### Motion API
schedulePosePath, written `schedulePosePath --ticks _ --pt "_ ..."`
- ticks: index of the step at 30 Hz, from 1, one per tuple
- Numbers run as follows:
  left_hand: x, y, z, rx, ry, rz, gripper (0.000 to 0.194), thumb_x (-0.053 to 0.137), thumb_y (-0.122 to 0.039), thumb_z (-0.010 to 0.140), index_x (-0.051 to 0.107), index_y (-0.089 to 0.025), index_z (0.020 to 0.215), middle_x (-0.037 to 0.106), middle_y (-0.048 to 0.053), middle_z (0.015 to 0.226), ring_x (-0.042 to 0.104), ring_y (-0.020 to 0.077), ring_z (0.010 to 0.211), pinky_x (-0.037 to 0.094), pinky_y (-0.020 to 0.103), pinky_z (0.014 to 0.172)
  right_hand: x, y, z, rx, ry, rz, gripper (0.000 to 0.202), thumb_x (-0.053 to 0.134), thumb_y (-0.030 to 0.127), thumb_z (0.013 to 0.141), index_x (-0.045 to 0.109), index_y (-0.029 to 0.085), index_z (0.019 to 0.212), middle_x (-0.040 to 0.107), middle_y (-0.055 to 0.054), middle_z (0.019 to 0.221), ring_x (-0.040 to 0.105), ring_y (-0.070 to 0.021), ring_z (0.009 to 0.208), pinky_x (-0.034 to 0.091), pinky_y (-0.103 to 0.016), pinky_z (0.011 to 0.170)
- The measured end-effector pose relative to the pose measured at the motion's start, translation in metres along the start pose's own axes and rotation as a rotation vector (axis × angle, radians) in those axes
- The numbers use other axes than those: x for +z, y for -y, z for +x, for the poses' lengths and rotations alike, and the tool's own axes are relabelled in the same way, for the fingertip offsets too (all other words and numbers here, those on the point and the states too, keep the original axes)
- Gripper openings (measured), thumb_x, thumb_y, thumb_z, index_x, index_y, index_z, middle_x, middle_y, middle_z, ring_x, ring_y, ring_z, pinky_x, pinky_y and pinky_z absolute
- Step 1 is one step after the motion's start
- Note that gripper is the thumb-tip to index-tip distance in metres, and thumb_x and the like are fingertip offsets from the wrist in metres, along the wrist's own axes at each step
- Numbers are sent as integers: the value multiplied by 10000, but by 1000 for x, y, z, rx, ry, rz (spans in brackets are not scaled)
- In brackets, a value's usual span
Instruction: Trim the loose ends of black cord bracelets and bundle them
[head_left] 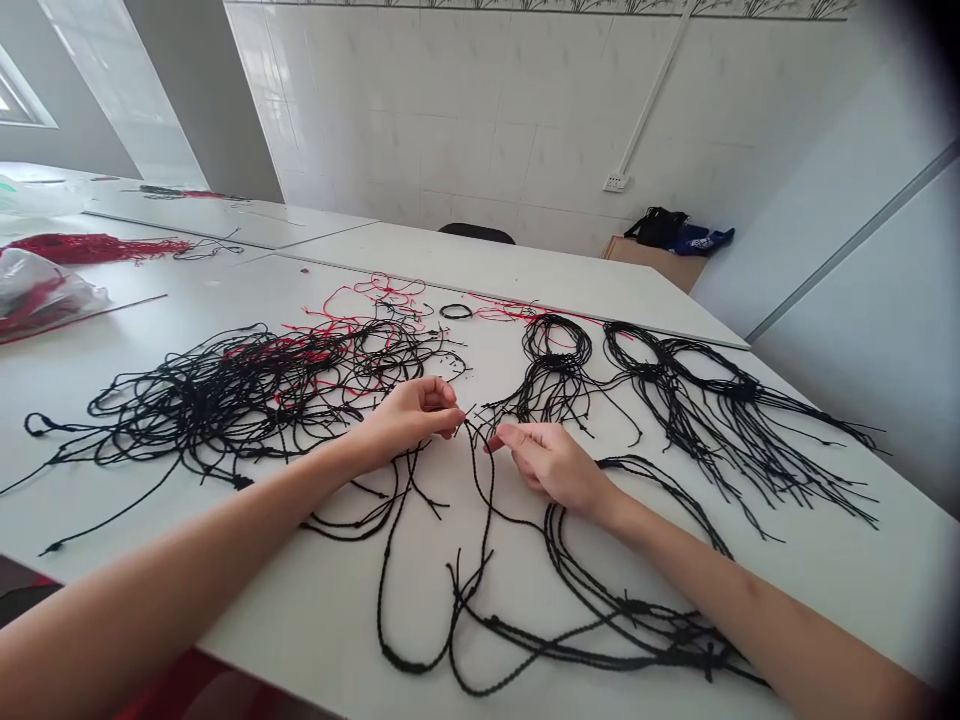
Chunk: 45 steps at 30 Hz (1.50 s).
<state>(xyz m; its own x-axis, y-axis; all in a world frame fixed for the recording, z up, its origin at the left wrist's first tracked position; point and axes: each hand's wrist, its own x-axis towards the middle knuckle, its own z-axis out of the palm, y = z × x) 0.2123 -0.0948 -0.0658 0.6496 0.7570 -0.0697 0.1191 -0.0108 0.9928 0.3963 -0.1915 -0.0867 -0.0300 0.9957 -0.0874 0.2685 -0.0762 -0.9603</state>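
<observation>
Black braided cord (491,500) runs down from between my two hands and loops on the white table. My left hand (424,415) is closed in a pinch on an end of this cord. Facing it at the right, my right hand (551,462) has its fingers curled, thumb and forefinger at the cord's other strand; whether they grip it is hard to tell. A large tangle of black cords (217,400) lies left of my left hand, with red threads (330,345) among it. Beneath my right forearm lies a looped black bundle (630,605).
Tied black cord bundles (559,345) lie at the right, beyond my right hand. Red cords (90,248) and a plastic bag (37,290) are at the far left. A chair back (477,233) stands behind the table (525,260), and bags (667,230) rest on a box.
</observation>
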Motion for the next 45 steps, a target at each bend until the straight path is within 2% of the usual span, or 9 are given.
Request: schedulePosePath --ticks 10,20,26,30,36,45 --pt "2 0 0 15 62 59 231 690 -224 692 485 -169 785 571 -52 651 491 63 572 385 237 621 2 3 1 -25 2 -61 488 456 587 881 647 155 757 234 76 446 210 -80 387 148 -240 385" --pt "0 3 1 21 84 108 247 694 -293 706 503 -173 804 570 -36 679 515 81 596 402 254 633 1 6 1 -9 6 -36 481 483 614 852 564 177 668 274 76 421 211 -70 364 169 -233 369" --pt "-1 3 0 8 80 111 242 697 -294 710 511 -174 807 573 -35 678 521 84 597 405 247 632 2 6 2 5 10 -45 442 497 553 866 558 176 644 274 76 412 222 -65 354 169 -227 365" --pt "0 1 -1 -4 72 105 238 704 -288 713 518 -170 804 576 -38 667 516 77 595 405 234 628 3 6 2 29 7 -27 412 483 518 883 562 173 674 280 79 423 221 -62 358 168 -219 358" --pt "-1 1 -1 -16 44 71 271 705 -339 733 555 -154 862 595 -21 692 537 88 618 431 257 657 2 7 0 61 -26 31 416 406 548 913 513 187 735 258 94 449 193 -58 360 169 -206 350" --pt "-2 4 1 -19 50 95 301 721 -320 722 553 -161 915 623 -39 711 537 75 609 418 243 662 2 9 1 66 4 1 406 447 520 902 521 171 710 263 97 428 209 -51 361 172 -195 350"
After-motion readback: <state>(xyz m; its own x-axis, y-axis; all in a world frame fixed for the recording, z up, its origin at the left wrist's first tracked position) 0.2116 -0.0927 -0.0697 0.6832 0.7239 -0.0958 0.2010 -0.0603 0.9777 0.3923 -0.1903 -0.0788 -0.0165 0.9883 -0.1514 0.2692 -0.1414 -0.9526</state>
